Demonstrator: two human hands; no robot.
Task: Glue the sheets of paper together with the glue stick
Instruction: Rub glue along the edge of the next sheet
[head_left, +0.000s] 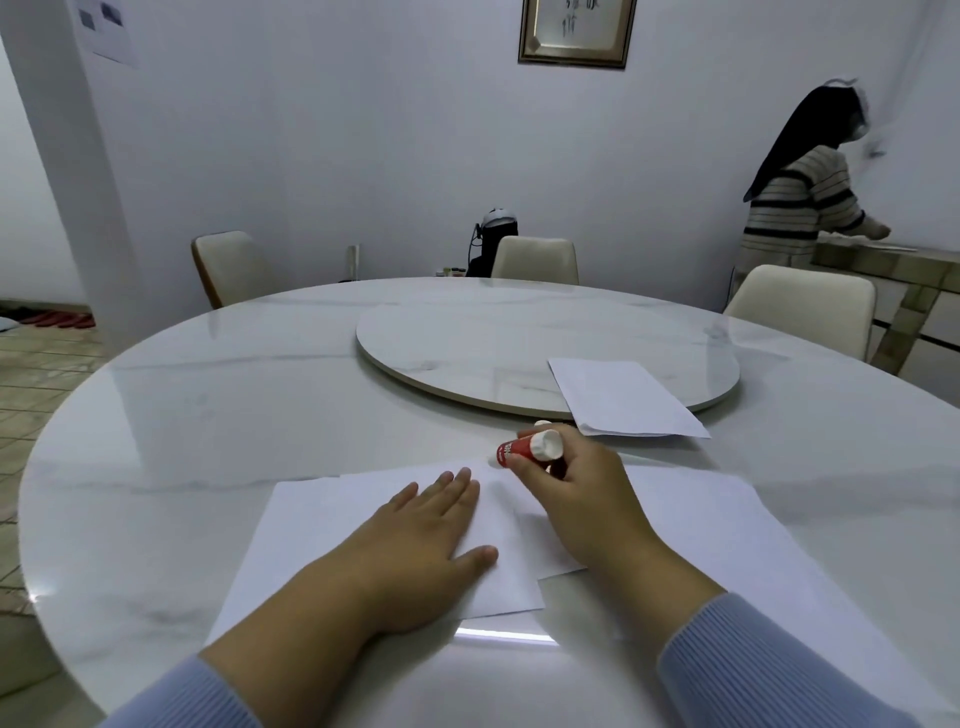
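Left hand (415, 535) spread flat, pinning left sheet (291, 551); right hand (576, 493) pinches glue stick (530, 448) at far edge. Risk: uneven pressure likely wrinkles paper, shifts right sheet (711, 525).

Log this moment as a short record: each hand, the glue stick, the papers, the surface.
left hand: flat, palm down, pressing the near sheet
right hand: gripping the glue stick
glue stick: red body, white end toward camera, other end at the near sheet's far edge
second sheet: to the right, partly under the near sheet
spare paper: lying across the turntable rim
surface: round marble table
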